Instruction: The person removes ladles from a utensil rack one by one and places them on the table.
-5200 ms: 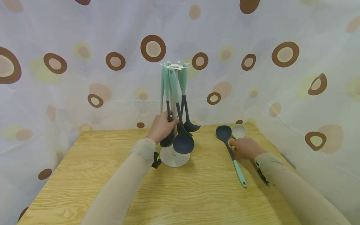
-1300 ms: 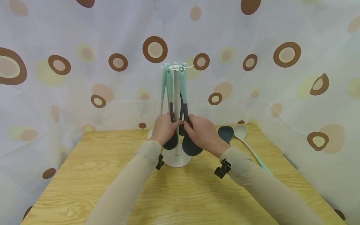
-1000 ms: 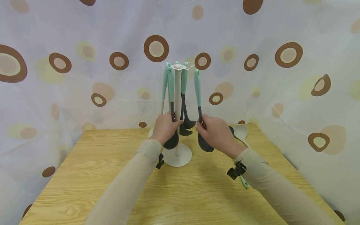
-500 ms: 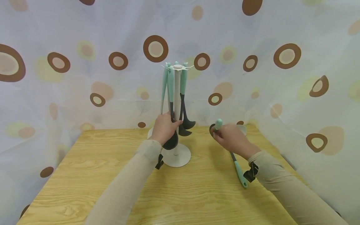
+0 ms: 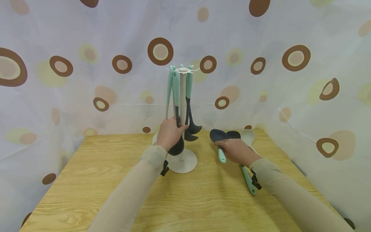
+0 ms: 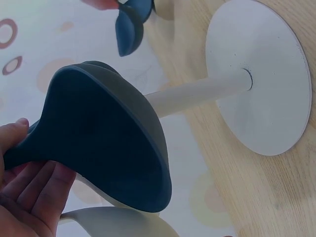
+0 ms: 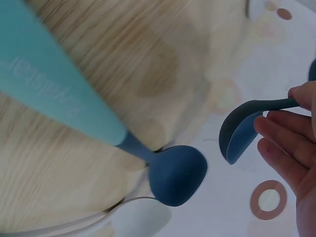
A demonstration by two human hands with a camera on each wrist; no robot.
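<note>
Right hand (image 5: pixel 237 150): thumb and fingers pinching dark spoon (image 5: pixel 218 135) at its neck, no slack; bowl points to 10 o'clock. Left hand (image 5: pixel 170 132) curled round neck of dark ladle (image 5: pixel 176 147), bowl at 5 o'clock, handle on stand (image 5: pixel 182 93).

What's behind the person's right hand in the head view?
Behind the right hand lie a round-bowled dark blue spoon and a round-bowled white spoon. The dark spoon's mint-green handle emerges below. Hand and beige sleeve cover its middle and the white spoon's lower end.
</note>
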